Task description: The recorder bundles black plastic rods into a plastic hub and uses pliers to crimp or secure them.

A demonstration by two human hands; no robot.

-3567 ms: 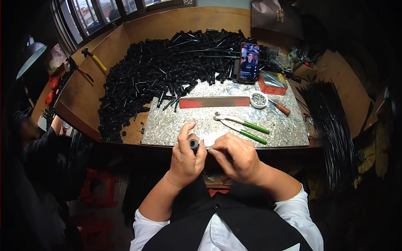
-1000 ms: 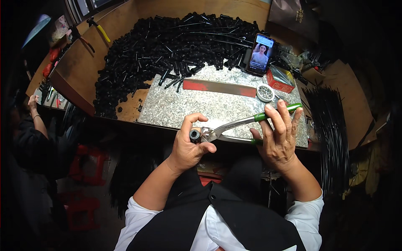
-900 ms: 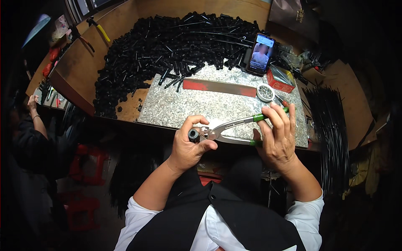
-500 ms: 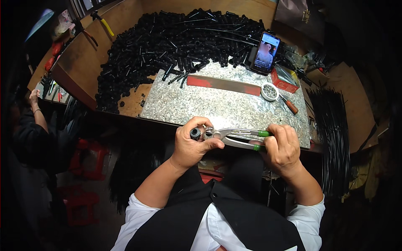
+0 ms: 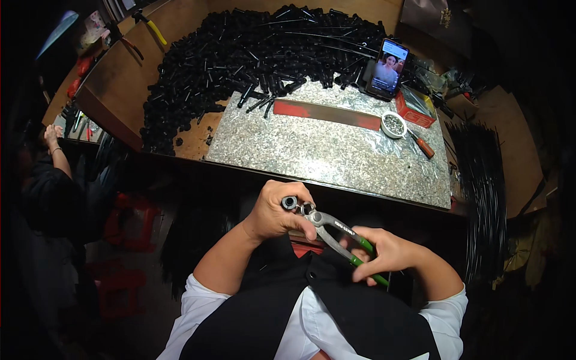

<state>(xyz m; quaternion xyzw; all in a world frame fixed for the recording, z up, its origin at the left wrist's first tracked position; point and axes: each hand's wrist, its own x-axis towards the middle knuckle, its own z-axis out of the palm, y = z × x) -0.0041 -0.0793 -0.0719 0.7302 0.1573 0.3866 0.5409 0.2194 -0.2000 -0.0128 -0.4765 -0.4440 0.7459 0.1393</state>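
Observation:
In front of my chest, just off the near edge of the worktop, my left hand (image 5: 271,210) is closed round a black tubular part (image 5: 289,203) whose round hollow end points up. A pair of pincers (image 5: 324,234) with green grips has its metal jaws right against that part, by my left fingertips; the exact bite between them is too small to make out. My right hand (image 5: 390,251) is wrapped round the green handles, lower and to the right. The two handles stand somewhat apart.
A speckled stone slab (image 5: 258,147) carries a red-brown flat bar (image 5: 324,115). Around it are a white bowl (image 5: 393,125) of small metal bits, a screwdriver (image 5: 424,147), a red box (image 5: 415,111) and a propped phone (image 5: 389,67). Black parts (image 5: 210,72) heap behind. Another person's hand (image 5: 51,135) is far left.
The pincers have turned from nearly level to slanting down to the right. My right hand has dropped and turned on the handles, and my left hand has lowered slightly with the black part.

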